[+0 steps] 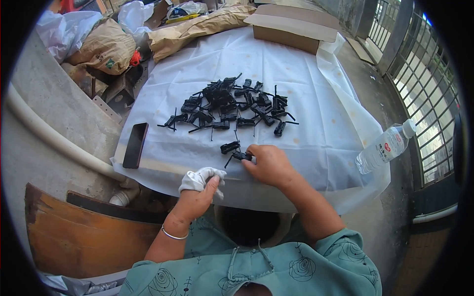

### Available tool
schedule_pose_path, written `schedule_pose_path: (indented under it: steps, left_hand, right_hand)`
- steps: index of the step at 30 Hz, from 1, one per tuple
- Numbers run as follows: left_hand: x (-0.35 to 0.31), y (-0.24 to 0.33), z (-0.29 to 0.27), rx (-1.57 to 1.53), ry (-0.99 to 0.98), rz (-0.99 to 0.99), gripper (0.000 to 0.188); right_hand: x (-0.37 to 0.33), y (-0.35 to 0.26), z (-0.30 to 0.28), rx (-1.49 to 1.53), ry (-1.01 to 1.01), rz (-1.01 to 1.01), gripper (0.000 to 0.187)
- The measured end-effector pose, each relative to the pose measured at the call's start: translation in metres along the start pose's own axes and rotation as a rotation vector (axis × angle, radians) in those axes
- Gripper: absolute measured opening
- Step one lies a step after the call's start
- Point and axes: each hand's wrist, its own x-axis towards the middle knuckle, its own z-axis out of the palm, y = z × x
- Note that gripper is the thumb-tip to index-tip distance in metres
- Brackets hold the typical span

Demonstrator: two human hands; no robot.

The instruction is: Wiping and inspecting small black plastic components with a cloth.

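Observation:
My left hand (pixel 195 203) is closed around a crumpled white cloth (pixel 198 180) at the table's near edge. To its right, my right hand (pixel 272 166) pinches a small black plastic piece (pixel 241 156) with a thin stem, between thumb and fingers. Close beside those fingertips lies another black piece (pixel 229 147), partly overlapping the pinched one in view. Beyond both hands spreads a loose heap of similar black pieces (pixel 217 94), clip-like bodies with thin rods sticking out. Their exact kind is too small to tell.
White sheeting (pixel 316 143) covers the table. A dark phone (pixel 135 146) lies at its left edge, a clear water bottle (pixel 381 151) at the right. An open cardboard box (pixel 286 39) and brown paper (pixel 197 31) line the far edge. A barred gate (pixel 424 89) stands right.

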Motion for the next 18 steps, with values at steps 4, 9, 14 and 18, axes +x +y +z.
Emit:
schedule_pose_path:
  steps: [4, 9, 14, 18]
  left_hand:
    - [0.008, -0.004, 0.004, -0.451, -0.034, -0.181, 0.020]
    - [0.020, -0.013, 0.022, -0.913, -0.169, -0.385, 0.023]
    - [0.022, -0.016, 0.023, -1.091, -0.404, -0.403, 0.024]
    - [0.022, 0.003, 0.032, -1.032, -0.374, -0.267, 0.018]
  right_hand:
    - [-0.008, 0.016, -0.032, 0.502, -0.187, 0.241, 0.022]
    - [-0.028, 0.007, -0.034, 0.575, -0.334, -0.116, 0.021]
    - [-0.039, 0.002, -0.023, 0.393, -0.043, -0.455, 0.028]
    - [-0.042, -0.007, -0.032, 0.360, -0.011, -0.398, 0.032]
